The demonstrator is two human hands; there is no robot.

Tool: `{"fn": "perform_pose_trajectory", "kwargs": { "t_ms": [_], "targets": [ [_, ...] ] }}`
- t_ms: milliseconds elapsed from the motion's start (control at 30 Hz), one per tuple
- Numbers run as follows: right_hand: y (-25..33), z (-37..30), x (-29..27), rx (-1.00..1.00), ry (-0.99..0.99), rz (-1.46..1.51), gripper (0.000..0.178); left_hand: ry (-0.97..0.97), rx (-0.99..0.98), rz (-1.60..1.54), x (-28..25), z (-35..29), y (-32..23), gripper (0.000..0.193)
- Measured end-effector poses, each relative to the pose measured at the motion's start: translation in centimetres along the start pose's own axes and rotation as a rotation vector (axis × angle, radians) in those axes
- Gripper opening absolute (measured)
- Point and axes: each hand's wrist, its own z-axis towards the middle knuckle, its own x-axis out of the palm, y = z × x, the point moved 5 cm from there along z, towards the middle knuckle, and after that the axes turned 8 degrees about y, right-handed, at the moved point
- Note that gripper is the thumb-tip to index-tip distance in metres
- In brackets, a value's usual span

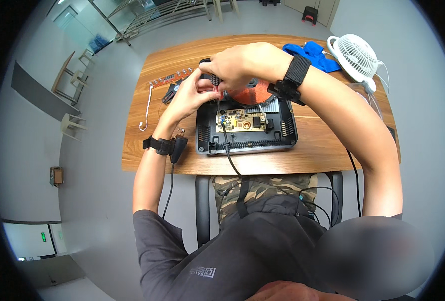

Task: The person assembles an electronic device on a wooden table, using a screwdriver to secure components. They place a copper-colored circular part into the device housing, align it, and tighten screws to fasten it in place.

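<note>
An opened black appliance housing (282,144), like an induction cooker base, lies on the table before me. Inside it sit a tan circuit board (240,122) and a round copper-coloured coil (252,94). My left hand (190,95) reaches to the housing's far left corner, thumb and finger pinched together beside something small and reddish. Over the same corner, my right hand (230,65) has its fingers curled; what they grip is hidden. A dark ribbed part shows between both hands. A black cable (231,159) runs from the board over the table's near edge.
A strip-shaped orange circuit board (169,79) with a white lead lies at the far left of the wooden table (312,143). Blue cloth (312,56) and a white fan (353,56) are at the far right. Black straps with small devices circle both my wrists.
</note>
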Motion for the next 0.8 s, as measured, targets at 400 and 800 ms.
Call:
{"fn": "perform_pose_trajectory", "kwargs": {
  "t_ms": [400, 800],
  "targets": [
    [1.4, 2.4, -0.6, 0.131, 0.044, 0.051, 0.033, -0.048, 0.022, 0.026, 0.0, -0.5, -0.9, 0.038],
    [1.2, 2.9, 0.2, 0.057, 0.033, 0.101, 0.03, 0.023, -0.007, 0.102, -0.7, -1.5, -0.3, 0.051]
  ]
}}
